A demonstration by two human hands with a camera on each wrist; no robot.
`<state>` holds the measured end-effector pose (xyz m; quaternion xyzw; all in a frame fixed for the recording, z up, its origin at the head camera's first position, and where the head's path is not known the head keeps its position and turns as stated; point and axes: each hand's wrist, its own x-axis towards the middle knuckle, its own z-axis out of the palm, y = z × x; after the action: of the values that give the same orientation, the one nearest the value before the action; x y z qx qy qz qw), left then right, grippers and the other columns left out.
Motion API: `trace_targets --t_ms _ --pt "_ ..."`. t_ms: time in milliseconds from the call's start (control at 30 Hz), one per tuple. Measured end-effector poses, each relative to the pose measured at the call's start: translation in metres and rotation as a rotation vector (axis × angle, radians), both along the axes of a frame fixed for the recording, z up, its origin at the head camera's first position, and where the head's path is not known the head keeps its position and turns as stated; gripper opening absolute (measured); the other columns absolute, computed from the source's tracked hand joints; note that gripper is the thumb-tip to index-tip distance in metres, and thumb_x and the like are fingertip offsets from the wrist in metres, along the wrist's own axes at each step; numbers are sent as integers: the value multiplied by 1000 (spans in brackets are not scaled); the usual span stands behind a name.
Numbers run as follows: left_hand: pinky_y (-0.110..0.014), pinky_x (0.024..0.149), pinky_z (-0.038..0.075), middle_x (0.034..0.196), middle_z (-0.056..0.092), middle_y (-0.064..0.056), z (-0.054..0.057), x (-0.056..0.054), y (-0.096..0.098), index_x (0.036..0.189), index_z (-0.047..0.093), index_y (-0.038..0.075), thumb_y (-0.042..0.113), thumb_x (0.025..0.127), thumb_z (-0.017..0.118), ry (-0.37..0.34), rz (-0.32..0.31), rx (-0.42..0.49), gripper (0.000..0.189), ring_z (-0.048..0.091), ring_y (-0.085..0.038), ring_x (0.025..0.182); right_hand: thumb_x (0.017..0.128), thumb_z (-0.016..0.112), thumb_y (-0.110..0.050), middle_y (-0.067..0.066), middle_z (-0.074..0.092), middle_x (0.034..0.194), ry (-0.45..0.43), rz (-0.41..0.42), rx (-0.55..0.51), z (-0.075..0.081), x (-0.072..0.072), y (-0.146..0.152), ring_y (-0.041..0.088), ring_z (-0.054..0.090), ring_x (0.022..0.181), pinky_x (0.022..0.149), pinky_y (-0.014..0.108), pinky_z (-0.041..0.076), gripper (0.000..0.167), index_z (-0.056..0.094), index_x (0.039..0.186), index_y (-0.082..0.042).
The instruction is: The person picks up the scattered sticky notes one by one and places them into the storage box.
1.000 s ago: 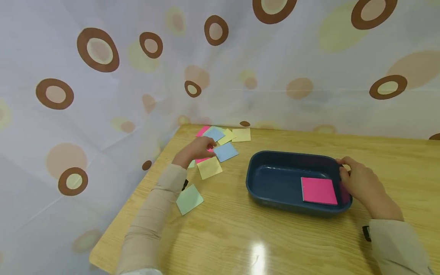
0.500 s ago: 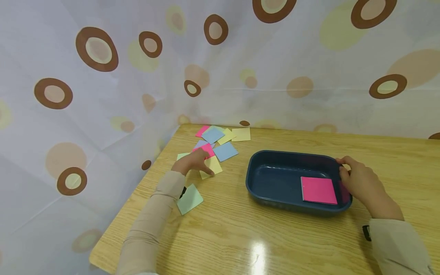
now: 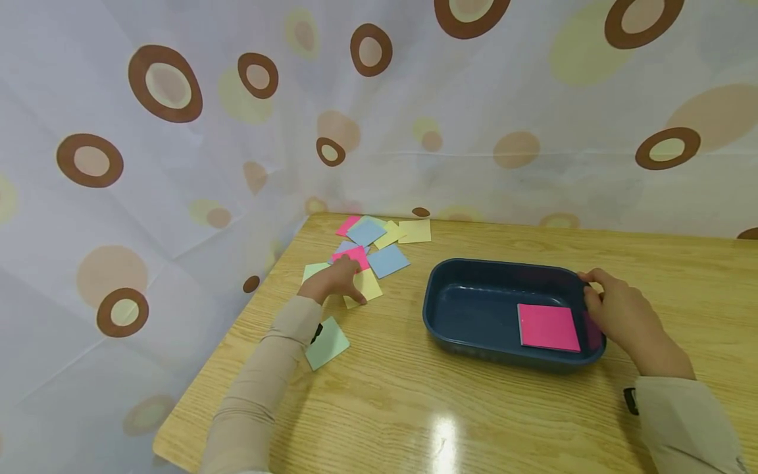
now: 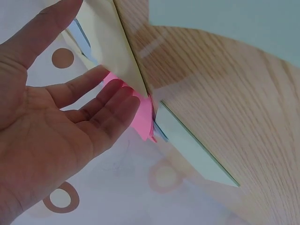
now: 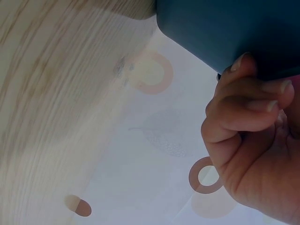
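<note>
My left hand (image 3: 333, 280) is over the sticky notes at the left of the table, thumb apart from the fingers. Under it lie a yellow note pad (image 3: 368, 287) and a pink one (image 3: 353, 256); in the left wrist view its loosely bent fingertips overlap the pink pad (image 4: 143, 123), with nothing pinched. My right hand (image 3: 629, 322) grips the right end of a dark blue plastic tray (image 3: 474, 316), fingers curled at its rim. Inside the tray, towards the right, lies a pink sticky-note pad (image 3: 549, 327).
Behind the left hand lie blue pads (image 3: 388, 261), a pale yellow note (image 3: 416, 231) and several others in an overlapping cluster. A green pad (image 3: 328, 343) lies nearer, beside the left wrist. A patterned sheet (image 3: 414, 112) hangs along the back and left edges of the wooden table (image 3: 379, 401).
My left hand has drawn back from near the blue pad to over the yellow and pink pads, and its fingers have spread. The right hand and tray stay put.
</note>
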<state>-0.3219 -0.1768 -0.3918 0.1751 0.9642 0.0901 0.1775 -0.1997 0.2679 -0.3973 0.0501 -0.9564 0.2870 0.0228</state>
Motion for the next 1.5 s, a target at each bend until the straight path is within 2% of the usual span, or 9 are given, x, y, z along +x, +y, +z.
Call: trace_targets --t_ms 167,333,500,667,767,867,1000,1200,1500 --pt "-41 99 39 119 49 -19 2 0 2 122 48 -8 25 75 84 0 7 6 67 45 -32 114 100 35 -11 11 56 69 6 -5 2 0 0 0 17 39 46 43 29 31 39 41 132 10" --pt "-41 97 40 117 49 -18 4 2 3 122 45 -4 22 75 85 -12 31 50 67 46 -30 110 99 35 -11 14 58 72 14 -9 4 -1 -1 0 17 39 46 43 29 31 38 42 131 9" --pt "-42 99 39 122 50 -20 5 2 4 126 42 -4 20 75 84 -18 39 62 70 47 -32 116 99 35 -11 13 57 71 16 -13 2 -1 -1 0 17 38 46 44 30 31 38 42 131 9" --pt "-42 103 37 127 48 -21 4 1 5 130 42 -6 21 75 84 -24 30 53 74 45 -34 121 100 34 -12 4 47 59 11 -9 2 -1 0 -1 16 37 45 43 28 29 38 42 131 9" --pt "-43 104 35 130 43 -22 3 1 4 133 41 -5 22 75 84 -42 47 50 77 41 -35 125 101 34 -12 2 42 55 4 -7 0 -2 0 -1 15 36 45 43 28 29 38 42 132 9" --pt "-45 105 34 132 39 -22 2 1 4 135 41 -4 23 75 84 -60 63 50 79 38 -35 127 101 34 -12 4 47 58 3 -6 -1 -2 0 -1 16 37 45 43 28 29 38 42 132 9" --pt "-45 104 35 132 41 -20 3 1 4 134 42 -2 25 75 84 -67 61 38 77 38 -34 128 101 34 -11 6 51 62 9 -8 2 -2 0 0 16 38 45 43 29 30 38 42 132 9" --pt "-43 104 36 132 46 -19 3 0 4 133 43 -2 27 75 84 -61 45 15 77 39 -33 127 100 34 -11 4 46 59 6 -10 5 -1 -1 -1 16 37 45 43 28 30 39 41 132 10" --pt "-45 105 35 133 37 -21 1 0 5 140 38 -1 25 74 85 -69 58 50 84 37 -33 128 101 33 -12 3 43 55 10 -6 -2 1 2 -1 15 36 44 43 27 29 39 41 132 10"
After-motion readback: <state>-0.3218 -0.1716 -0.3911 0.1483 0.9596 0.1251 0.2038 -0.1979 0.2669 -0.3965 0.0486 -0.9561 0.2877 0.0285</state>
